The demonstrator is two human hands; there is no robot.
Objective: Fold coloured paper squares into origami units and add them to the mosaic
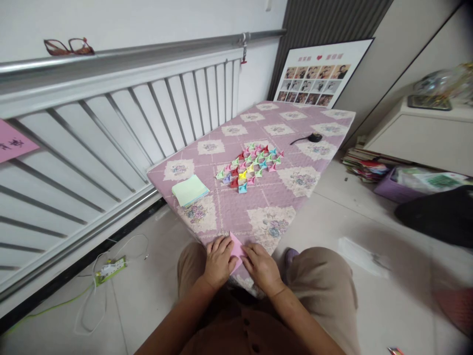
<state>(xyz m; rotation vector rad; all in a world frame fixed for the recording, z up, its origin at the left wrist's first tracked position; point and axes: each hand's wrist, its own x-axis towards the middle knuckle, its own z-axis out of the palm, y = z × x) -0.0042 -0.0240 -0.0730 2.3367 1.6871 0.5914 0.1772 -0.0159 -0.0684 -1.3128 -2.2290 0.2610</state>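
A pink sheet of folding paper [237, 251] lies at the near corner of the table, one point directed away from me. My left hand [220, 260] covers its left side, fingers bent together over the paper and thumb on its lower part. At the right edge, my right hand [261, 266] pinches the same sheet, its fingertips partly hidden. Beyond the hands stand several small folded paper pieces [242, 175] in red, pink, yellow, green and blue, set in rows. To their left rests a stack of square paper [190, 190], pale green on top.
The table [232, 217] wears a purple floral cloth. Farther back lies a small black object with a tail [314, 138]. A white radiator [148, 113] runs along the left, with glasses [69, 47] above. A power strip [111, 270] and cables lie on the floor.
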